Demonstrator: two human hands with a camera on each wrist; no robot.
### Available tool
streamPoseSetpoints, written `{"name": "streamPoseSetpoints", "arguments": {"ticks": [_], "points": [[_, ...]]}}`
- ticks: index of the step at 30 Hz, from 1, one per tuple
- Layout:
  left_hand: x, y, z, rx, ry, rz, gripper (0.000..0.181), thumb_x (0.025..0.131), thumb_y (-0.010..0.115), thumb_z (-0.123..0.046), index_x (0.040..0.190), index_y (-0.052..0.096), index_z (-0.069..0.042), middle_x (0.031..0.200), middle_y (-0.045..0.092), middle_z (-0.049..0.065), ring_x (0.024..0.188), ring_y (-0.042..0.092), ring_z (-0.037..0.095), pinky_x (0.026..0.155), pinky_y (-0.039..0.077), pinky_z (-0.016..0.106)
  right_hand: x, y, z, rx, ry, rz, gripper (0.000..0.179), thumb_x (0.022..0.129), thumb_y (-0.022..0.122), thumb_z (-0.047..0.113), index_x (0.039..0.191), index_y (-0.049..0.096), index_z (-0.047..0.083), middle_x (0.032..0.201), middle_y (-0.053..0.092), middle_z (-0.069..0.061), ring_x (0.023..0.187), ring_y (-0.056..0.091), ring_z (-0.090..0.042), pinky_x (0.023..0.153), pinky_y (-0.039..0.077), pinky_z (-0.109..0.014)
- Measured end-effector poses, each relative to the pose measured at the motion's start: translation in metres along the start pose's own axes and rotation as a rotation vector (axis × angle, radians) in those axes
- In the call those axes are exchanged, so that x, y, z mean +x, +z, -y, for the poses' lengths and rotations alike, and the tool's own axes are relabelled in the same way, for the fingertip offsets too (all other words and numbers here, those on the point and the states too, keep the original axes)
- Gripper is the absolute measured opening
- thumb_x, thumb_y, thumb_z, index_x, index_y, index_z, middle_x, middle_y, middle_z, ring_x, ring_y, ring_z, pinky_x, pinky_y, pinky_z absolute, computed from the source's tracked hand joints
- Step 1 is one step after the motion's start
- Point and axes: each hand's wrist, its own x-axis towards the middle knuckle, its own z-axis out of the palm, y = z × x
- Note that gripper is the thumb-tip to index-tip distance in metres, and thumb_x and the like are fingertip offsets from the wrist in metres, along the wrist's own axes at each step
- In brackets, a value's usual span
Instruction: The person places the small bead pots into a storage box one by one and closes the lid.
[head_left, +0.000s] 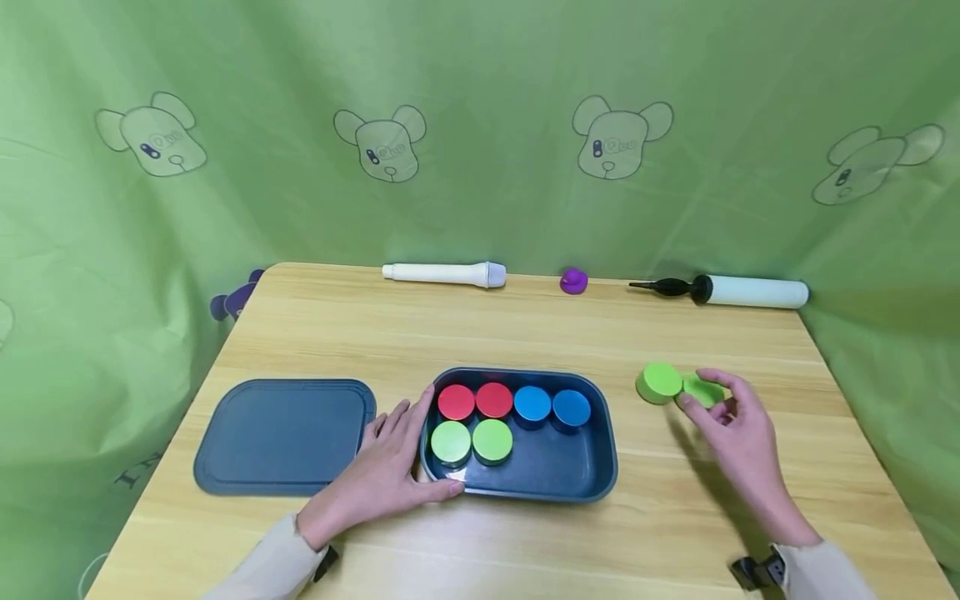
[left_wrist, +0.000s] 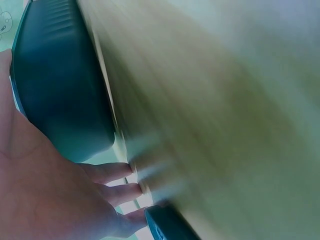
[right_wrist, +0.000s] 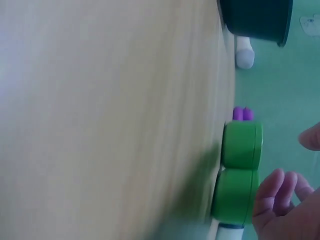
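Note:
A dark blue box (head_left: 551, 479) holds two red discs (head_left: 456, 403), two blue discs (head_left: 532, 406) and two green discs (head_left: 492, 441). My left hand (head_left: 390, 467) rests against its left end, thumb at the front rim and fingers extended along the side; the left wrist view shows them reaching down beside the box wall (left_wrist: 60, 85). To the right of the box, two green discs (head_left: 660, 382) stand side by side on the table. Over the right one of these, a green disc (right_wrist: 235, 196), hovers my right hand (head_left: 738, 425), thumb and fingers spread apart, partly hiding it.
Left of the box lies a dark blue lid (head_left: 285, 437), close to my left fingers. Along the back edge of the wooden table (head_left: 525, 550) are a white microphone-shaped stick (head_left: 442, 273), a purple duck (head_left: 573, 281) and a white hand pump (head_left: 750, 291). A green curtain (head_left: 480, 208) surrounds it.

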Motion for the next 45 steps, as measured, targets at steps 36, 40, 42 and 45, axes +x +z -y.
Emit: {"name": "streamPoseSetpoints", "arguments": {"ticks": [36, 40, 42, 45], "points": [[0.000, -0.001, 0.000, -0.002, 0.013, -0.003, 0.134, 0.084, 0.066, -0.090, 0.175, -0.012, -0.032, 0.178, 0.024, 0.015, 0.163, 0.019, 0.043, 0.124, 0.012, 0.073, 0.016, -0.018, -0.028, 0.147, 0.221, -0.058, 0.049, 0.097, 0.088, 0.023, 0.134, 0.054, 0.022, 0.099, 0.059, 0.007, 0.082, 0.056, -0.005, 0.061, 0.052, -0.018], [0.000, 0.000, 0.002, 0.001, 0.027, -0.018, 0.132, 0.085, 0.068, -0.088, 0.176, -0.009, -0.031, 0.177, 0.027, 0.018, 0.161, 0.022, 0.047, 0.122, 0.014, 0.075, 0.010, -0.016, -0.020, 0.195, 0.175, -0.100, 0.050, 0.097, 0.087, 0.017, 0.130, 0.054, 0.032, 0.102, 0.059, 0.006, 0.084, 0.054, -0.006, 0.063, 0.049, -0.014], [-0.001, 0.000, 0.003, 0.003, 0.026, -0.018, 0.132, 0.085, 0.068, -0.087, 0.176, -0.009, -0.031, 0.176, 0.027, 0.018, 0.161, 0.023, 0.047, 0.122, 0.014, 0.075, 0.005, -0.014, -0.015, 0.206, 0.126, -0.098, 0.052, 0.097, 0.086, 0.012, 0.134, 0.054, 0.030, 0.105, 0.058, 0.005, 0.085, 0.054, -0.007, 0.065, 0.049, -0.013], [-0.001, -0.001, 0.003, 0.005, 0.025, -0.014, 0.131, 0.086, 0.068, -0.087, 0.176, -0.009, -0.031, 0.176, 0.028, 0.018, 0.161, 0.023, 0.047, 0.122, 0.014, 0.075, -0.003, -0.007, -0.005, 0.231, 0.054, -0.077, 0.055, 0.096, 0.085, 0.005, 0.140, 0.057, 0.024, 0.109, 0.057, 0.002, 0.086, 0.055, -0.007, 0.069, 0.051, -0.011]]}}
